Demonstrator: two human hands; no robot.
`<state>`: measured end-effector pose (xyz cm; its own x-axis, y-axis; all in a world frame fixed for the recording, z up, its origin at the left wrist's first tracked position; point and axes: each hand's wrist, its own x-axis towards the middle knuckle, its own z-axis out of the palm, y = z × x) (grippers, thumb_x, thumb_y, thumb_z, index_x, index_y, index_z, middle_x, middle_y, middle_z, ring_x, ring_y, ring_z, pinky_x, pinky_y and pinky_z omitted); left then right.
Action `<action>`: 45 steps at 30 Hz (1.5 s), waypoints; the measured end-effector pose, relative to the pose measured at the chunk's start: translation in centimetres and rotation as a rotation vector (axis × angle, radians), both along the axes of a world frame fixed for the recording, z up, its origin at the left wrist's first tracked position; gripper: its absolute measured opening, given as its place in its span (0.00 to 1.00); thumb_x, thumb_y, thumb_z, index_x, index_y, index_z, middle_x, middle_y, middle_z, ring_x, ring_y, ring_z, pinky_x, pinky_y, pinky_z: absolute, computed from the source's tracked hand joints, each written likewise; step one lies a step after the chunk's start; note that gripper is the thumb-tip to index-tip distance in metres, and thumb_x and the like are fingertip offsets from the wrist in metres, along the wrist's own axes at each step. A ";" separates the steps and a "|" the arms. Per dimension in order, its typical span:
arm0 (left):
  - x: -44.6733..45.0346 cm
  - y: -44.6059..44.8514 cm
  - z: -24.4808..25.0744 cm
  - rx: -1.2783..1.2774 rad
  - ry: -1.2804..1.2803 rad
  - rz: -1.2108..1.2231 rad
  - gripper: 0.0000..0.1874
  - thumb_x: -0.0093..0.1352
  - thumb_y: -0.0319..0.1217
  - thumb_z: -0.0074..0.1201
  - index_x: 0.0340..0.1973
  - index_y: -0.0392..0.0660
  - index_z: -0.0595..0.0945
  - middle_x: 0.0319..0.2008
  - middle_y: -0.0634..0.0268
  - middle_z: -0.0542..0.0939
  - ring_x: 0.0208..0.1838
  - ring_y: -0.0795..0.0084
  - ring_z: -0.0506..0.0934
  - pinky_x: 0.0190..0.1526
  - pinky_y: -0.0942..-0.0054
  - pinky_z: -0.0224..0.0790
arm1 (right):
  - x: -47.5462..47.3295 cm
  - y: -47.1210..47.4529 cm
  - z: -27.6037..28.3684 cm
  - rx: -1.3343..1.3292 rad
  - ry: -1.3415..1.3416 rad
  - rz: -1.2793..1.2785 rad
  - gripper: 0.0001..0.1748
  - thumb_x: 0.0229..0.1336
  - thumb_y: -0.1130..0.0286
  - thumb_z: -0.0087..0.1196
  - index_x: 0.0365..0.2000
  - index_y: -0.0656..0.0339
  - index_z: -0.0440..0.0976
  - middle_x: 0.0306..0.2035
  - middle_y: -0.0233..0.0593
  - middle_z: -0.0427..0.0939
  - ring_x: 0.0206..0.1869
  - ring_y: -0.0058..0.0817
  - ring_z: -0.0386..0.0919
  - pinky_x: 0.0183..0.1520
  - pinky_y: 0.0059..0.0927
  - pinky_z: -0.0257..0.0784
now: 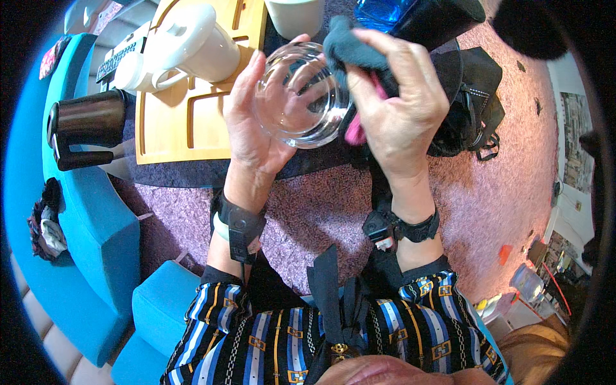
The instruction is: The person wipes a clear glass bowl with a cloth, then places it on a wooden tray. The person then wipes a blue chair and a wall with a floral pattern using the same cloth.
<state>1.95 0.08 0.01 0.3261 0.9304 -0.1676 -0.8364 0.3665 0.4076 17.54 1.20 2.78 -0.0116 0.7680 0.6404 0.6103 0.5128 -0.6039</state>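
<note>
My left hand [255, 115] holds a clear round glass dish [293, 108] above the near edge of a dark table [192, 175]. Its palm and fingers show through the glass. In my right hand [404, 96] is a bunched grey-teal cloth [358, 48], pinched between thumb and fingers at the dish's right rim. Whether the cloth touches the glass is hard to tell. A pink piece of fabric [356, 131] hangs below this hand; it may be part of the cloth or a separate one.
A wooden tray [166, 142] carries a white lidded pitcher [216, 55]. A white container [294, 19] stands behind the dish, with a blue transparent vessel [378, 14] to its right. A dark pitcher [89, 120] is at left, near blue seating [96, 211]. A black bag [474, 106] lies right.
</note>
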 end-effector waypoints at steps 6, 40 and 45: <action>1.1 -1.0 0.2 -0.072 0.228 -0.049 0.31 0.72 0.53 0.49 0.62 0.46 0.72 0.56 0.62 0.76 0.57 0.64 0.75 0.52 0.59 0.72 | 0.1 0.8 -1.7 0.048 -0.227 0.056 0.27 0.41 0.80 0.69 0.47 0.56 0.80 0.41 0.38 0.81 0.43 0.38 0.80 0.48 0.36 0.77; 0.1 -0.5 -0.8 -0.117 0.024 -0.024 0.25 0.74 0.50 0.47 0.53 0.42 0.79 0.48 0.59 0.83 0.51 0.65 0.82 0.55 0.60 0.76 | -0.8 -0.9 0.0 -0.014 -0.324 0.208 0.07 0.47 0.77 0.57 0.30 0.56 0.78 0.36 0.35 0.78 0.42 0.38 0.78 0.45 0.35 0.78; 1.2 -0.5 -0.3 -0.104 0.227 0.121 0.26 0.75 0.50 0.45 0.51 0.39 0.80 0.48 0.57 0.83 0.50 0.67 0.82 0.55 0.65 0.75 | -0.5 -1.6 0.8 -0.273 -0.363 0.236 0.10 0.42 0.81 0.58 0.30 0.62 0.78 0.33 0.44 0.79 0.39 0.43 0.79 0.43 0.39 0.78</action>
